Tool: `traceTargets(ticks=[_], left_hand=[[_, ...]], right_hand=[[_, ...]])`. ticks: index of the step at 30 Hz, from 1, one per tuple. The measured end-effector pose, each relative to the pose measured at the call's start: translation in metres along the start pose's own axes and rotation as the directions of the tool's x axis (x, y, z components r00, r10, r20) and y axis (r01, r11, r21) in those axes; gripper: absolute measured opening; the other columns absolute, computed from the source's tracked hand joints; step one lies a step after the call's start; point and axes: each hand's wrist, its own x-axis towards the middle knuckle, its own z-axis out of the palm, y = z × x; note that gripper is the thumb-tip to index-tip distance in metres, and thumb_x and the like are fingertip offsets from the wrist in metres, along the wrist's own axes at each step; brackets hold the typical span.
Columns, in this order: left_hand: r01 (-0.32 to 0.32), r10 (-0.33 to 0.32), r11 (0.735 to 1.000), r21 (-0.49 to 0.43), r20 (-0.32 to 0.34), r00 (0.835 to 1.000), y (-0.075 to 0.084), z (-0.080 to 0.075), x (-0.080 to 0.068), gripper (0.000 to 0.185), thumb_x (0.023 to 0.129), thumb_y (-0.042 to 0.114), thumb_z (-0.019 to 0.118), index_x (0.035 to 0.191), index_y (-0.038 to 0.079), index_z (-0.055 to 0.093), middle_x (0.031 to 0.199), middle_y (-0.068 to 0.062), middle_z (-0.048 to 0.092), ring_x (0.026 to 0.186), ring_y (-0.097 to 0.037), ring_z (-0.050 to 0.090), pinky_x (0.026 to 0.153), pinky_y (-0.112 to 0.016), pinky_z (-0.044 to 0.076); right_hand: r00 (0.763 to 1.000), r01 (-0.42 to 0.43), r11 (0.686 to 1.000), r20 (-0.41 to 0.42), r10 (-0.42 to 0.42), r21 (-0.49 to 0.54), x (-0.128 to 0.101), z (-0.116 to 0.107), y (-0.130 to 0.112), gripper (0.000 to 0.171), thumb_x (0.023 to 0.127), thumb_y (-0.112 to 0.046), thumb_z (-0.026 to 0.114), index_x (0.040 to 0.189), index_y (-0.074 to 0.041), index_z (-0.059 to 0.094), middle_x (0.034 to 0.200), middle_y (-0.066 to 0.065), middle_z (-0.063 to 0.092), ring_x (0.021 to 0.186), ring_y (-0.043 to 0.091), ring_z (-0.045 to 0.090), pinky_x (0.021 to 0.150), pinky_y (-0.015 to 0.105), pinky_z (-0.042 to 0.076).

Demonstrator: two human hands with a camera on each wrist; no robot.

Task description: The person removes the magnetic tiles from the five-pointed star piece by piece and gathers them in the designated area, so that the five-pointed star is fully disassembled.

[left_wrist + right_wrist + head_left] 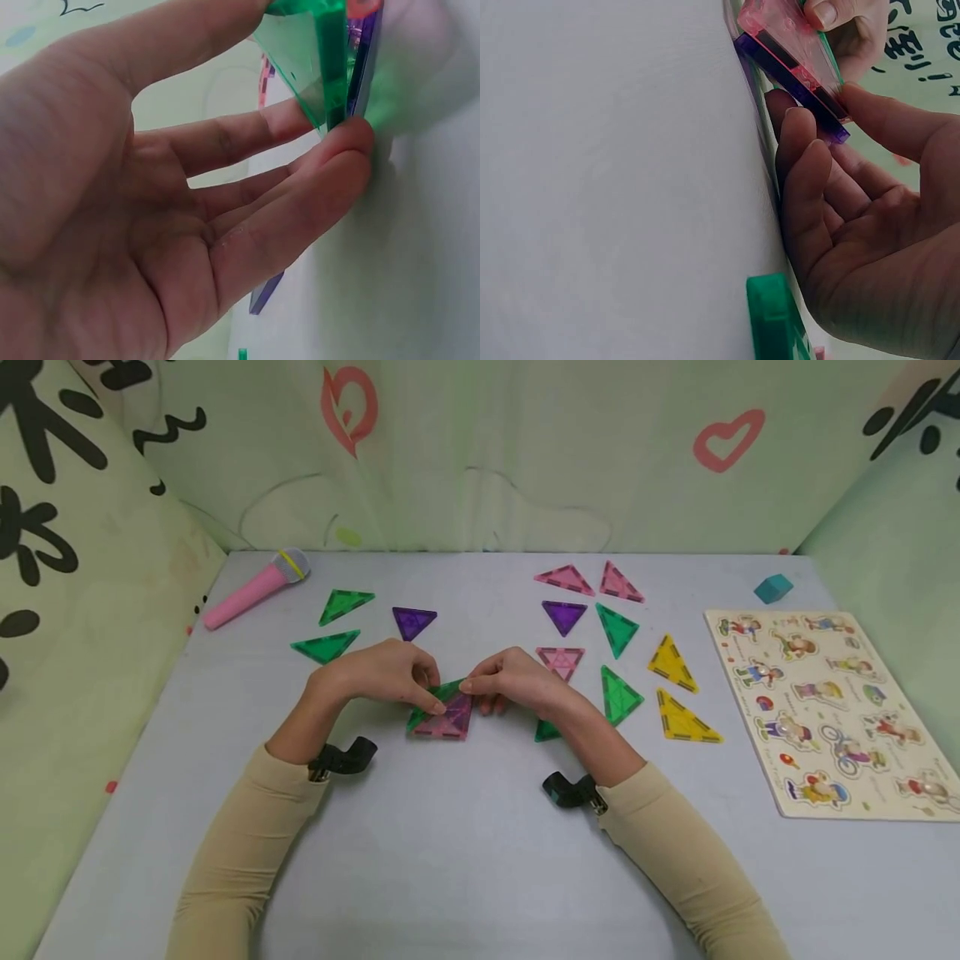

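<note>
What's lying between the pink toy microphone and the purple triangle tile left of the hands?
One green triangle tile, between pink toy microphone and purple triangle tile; head view.

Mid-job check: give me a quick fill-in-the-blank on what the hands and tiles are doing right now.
1. Both hands, the left hand and the right hand, hold a small stack of ____ tiles.
2. The toy microphone at the far left is ____ in colour.
3. The two yellow tiles lie between the green tiles and the ____ board.

Missing words: triangular; pink; puzzle
</note>
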Motion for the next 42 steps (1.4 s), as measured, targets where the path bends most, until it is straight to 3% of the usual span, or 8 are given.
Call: traceTargets(ticks=[13, 20, 27, 34, 37, 42], left_hand=[[-0.007, 0.007, 0.996, -0.084, 0.002, 1.000, -0.019, -0.006, -0.003, 0.042, 0.083, 0.046, 0.076, 0.112, 0.016, 0.069, 0.107, -0.002, 0.072, 0.086, -0.014, 0.067, 0.081, -0.034, 0.051], [0.058, -0.062, 0.997, -0.050, -0.065, 0.996, -0.021, -0.015, -0.016, 0.041, 0.082, 0.046, 0.077, 0.113, 0.019, 0.068, 0.113, -0.001, 0.069, 0.100, -0.018, 0.062, 0.088, -0.037, 0.049], [0.079, -0.077, 0.997, 0.010, -0.126, 0.989, -0.014, -0.018, -0.036, 0.039, 0.083, 0.043, 0.076, 0.111, 0.016, 0.068, 0.116, -0.006, 0.067, 0.107, -0.022, 0.060, 0.090, -0.041, 0.049], [0.179, -0.149, 0.977, 0.120, -0.222, 0.964, -0.019, -0.016, -0.062, 0.035, 0.082, 0.035, 0.077, 0.102, 0.008, 0.069, 0.107, -0.010, 0.068, 0.092, -0.022, 0.060, 0.076, -0.037, 0.049], [0.259, -0.228, 0.957, 0.131, -0.214, 0.950, -0.027, -0.017, -0.071, 0.035, 0.081, 0.034, 0.078, 0.101, 0.007, 0.069, 0.106, -0.010, 0.067, 0.089, -0.023, 0.057, 0.071, -0.035, 0.048], [0.393, -0.367, 0.911, 0.127, -0.189, 0.911, -0.038, -0.020, -0.081, 0.041, 0.080, 0.032, 0.079, 0.105, 0.002, 0.067, 0.108, -0.015, 0.064, 0.089, -0.025, 0.054, 0.067, -0.036, 0.046]], right_hand=[[1.000, -0.014, 0.996, 0.023, 0.012, 0.091, 0.001, -0.003, 0.004, 0.023, 0.093, -0.019, 0.068, 0.105, 0.000, 0.075, 0.076, 0.003, 0.068, 0.061, 0.013, 0.062, 0.059, 0.024, 0.052], [0.999, -0.017, 0.995, 0.032, 0.014, 0.100, 0.000, -0.004, 0.005, 0.024, 0.094, -0.018, 0.067, 0.108, 0.000, 0.074, 0.077, 0.002, 0.068, 0.060, 0.011, 0.062, 0.059, 0.024, 0.052], [0.999, -0.011, 0.994, 0.037, 0.007, 0.108, -0.002, -0.006, 0.006, 0.025, 0.095, -0.018, 0.067, 0.109, 0.001, 0.074, 0.075, 0.003, 0.067, 0.059, 0.012, 0.062, 0.059, 0.024, 0.052], [0.999, -0.011, 0.993, 0.043, 0.006, 0.118, 0.000, -0.003, 0.005, 0.024, 0.094, -0.020, 0.068, 0.108, -0.001, 0.074, 0.075, 0.003, 0.067, 0.060, 0.012, 0.062, 0.060, 0.024, 0.053], [0.999, -0.013, 0.994, 0.041, 0.009, 0.110, 0.001, -0.003, 0.005, 0.024, 0.094, -0.020, 0.067, 0.107, -0.001, 0.074, 0.074, 0.003, 0.067, 0.060, 0.012, 0.061, 0.059, 0.024, 0.053], [0.999, -0.013, 0.996, 0.053, 0.008, 0.090, 0.001, -0.002, 0.005, 0.022, 0.094, -0.020, 0.068, 0.103, -0.001, 0.074, 0.073, 0.003, 0.065, 0.061, 0.013, 0.061, 0.060, 0.024, 0.052]])
